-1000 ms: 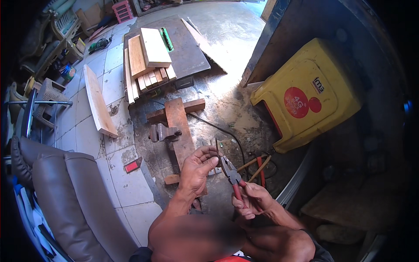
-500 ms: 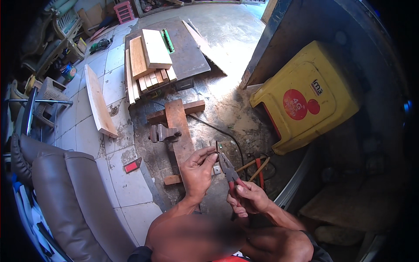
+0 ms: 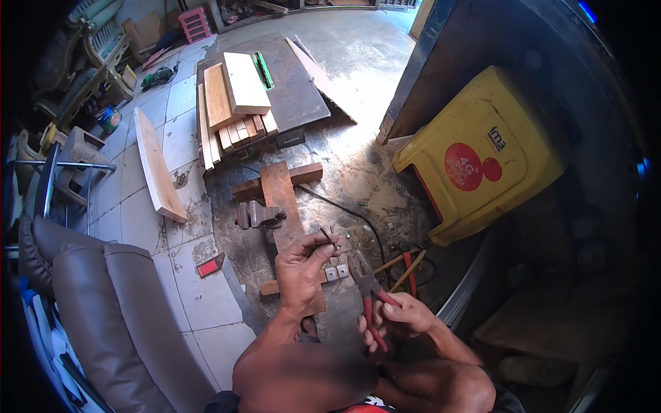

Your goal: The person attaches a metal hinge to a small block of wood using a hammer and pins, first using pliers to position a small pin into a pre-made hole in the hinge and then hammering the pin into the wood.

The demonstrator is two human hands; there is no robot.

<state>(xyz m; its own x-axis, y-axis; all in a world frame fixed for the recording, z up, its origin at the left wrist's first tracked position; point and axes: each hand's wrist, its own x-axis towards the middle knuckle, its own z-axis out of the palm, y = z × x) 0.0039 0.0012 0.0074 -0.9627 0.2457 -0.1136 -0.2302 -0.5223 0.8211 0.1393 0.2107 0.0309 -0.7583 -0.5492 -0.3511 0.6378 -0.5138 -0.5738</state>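
My left hand (image 3: 300, 277) pinches a thin dark piece, like a nail or short rod (image 3: 324, 236), between thumb and fingertips. It slants up to the left from the fingers. In my right hand (image 3: 408, 316) is a pair of pliers (image 3: 368, 288) with red handles; the handles are spread and the jaws point up. A gap separates the pliers' tip from the thin piece. Below and between the hands, two small square metal plates (image 3: 337, 273) sit by the foot of a low wooden bench (image 3: 281, 199). A metal vise (image 3: 259, 214) is at that bench's left side.
A yellow plastic stool (image 3: 506, 155) lies tipped at right. Ahead, a low dark table (image 3: 303, 103) carries stacked boards (image 3: 244, 86) and a green level (image 3: 262, 71). Wooden and red tool handles (image 3: 407, 267) rest on the floor, near a black cable (image 3: 361, 218). Brown cushions (image 3: 113, 303) stand left.
The pliers have come away from the thin piece, and their handles have spread wider. My left hand has shifted slightly left, tilting the piece from upright to slanted.
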